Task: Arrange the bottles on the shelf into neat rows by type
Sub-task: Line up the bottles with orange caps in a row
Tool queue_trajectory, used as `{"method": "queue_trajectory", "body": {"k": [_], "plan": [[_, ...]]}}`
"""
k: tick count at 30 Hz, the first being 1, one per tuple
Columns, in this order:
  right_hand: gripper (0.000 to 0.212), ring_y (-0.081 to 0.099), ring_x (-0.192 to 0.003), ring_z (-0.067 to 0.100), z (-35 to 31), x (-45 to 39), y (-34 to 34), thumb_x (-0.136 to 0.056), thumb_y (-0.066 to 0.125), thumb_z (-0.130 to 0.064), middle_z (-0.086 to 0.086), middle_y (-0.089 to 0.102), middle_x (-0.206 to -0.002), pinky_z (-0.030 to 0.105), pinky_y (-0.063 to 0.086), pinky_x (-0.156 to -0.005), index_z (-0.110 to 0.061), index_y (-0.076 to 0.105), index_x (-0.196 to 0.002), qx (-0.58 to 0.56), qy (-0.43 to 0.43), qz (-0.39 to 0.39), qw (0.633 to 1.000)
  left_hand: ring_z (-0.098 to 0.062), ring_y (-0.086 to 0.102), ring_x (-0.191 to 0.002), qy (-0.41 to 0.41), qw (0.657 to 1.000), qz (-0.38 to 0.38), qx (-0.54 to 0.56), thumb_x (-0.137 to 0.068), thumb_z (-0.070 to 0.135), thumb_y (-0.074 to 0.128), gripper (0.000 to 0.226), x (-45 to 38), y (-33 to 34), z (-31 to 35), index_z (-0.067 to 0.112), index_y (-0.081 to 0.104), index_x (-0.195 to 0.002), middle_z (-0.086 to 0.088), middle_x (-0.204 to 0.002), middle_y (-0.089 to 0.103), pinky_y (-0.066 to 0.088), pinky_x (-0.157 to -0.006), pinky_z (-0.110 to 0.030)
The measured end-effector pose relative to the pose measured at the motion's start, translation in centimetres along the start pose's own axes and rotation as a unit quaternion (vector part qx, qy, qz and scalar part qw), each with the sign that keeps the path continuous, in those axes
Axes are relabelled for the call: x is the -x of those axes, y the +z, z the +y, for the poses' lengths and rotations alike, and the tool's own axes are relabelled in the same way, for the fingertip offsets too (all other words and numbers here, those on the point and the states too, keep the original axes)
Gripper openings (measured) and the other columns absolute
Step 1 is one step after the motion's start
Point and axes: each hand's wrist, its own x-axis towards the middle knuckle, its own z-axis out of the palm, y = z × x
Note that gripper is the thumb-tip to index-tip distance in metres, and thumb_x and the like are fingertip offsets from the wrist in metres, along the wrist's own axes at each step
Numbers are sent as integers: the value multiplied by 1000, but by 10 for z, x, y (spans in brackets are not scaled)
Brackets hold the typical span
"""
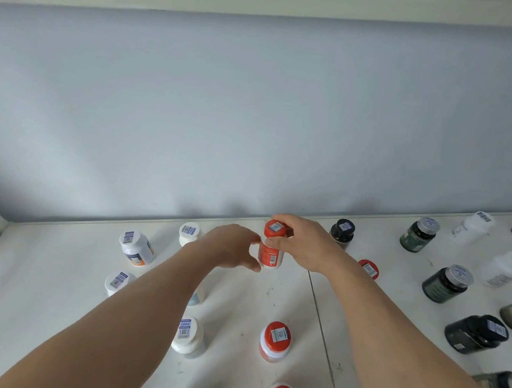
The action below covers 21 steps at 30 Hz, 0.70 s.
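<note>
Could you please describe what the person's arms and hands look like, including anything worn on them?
Both forearms are bare as far as the view shows, with no sleeves visible. The left hand and right hand wear no gloves, and no rings, watch or bracelets show on the visible sides. The nail on the right thumb looks short and unpainted. No markings or tattoos can be seen.

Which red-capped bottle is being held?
The farthest red-capped bottle, near the back wall, gripped by the right hand; the other red ones stand untouched.
</note>
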Motion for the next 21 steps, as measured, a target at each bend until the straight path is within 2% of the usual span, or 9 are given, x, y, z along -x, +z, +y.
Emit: {"method": "queue_trajectory", "body": {"k": [2,6,10,18,21], "plan": [[58,53,-118,15,2,3,8,-87,66,-39,-5,53,-134,26,42,-94,-28,43,-139,8,2,-1,1000,-20,57,-114,12,994,37,-98,-85,47,64,53,3,2,1,29,52,-134,7,-126,61,50,-90,-37],[60,51,-123,18,7,1,22,-87,67,-36,-3,51,-140,30,43,-100,-28,41,-141,15,8,4,1000,-22,60,-111,10,987,66,-143,-90,40,59,43,5,3,-3,22,55,-128,5,-124,60,53,-84,-39],[61,50,-125,19,10,-10,29,-87,67,-35,-3,49,-142,36,43,-105,-29,41,-141,21,13,-3,1000,-23,60,-110,6,987,62,-151,-91,41,57,42,5,5,-10,21,55,-128,4,-123,60,53,-84,-40],[61,53,-120,15,17,-34,34,-83,71,-41,-8,54,-134,29,43,-99,-31,45,-138,-4,34,-7,999,-21,58,-113,21,990,50,-131,-92,39,56,45,0,4,-15,23,52,-134,7,-129,57,52,-86,-38],[67,50,-123,13,15,-34,30,-81,73,-40,-9,51,-136,28,40,-101,-32,42,-140,3,39,-13,999,-20,58,-115,22,991,54,-120,-92,41,56,45,1,0,-13,24,53,-134,7,-130,57,51,-88,-37]]}}
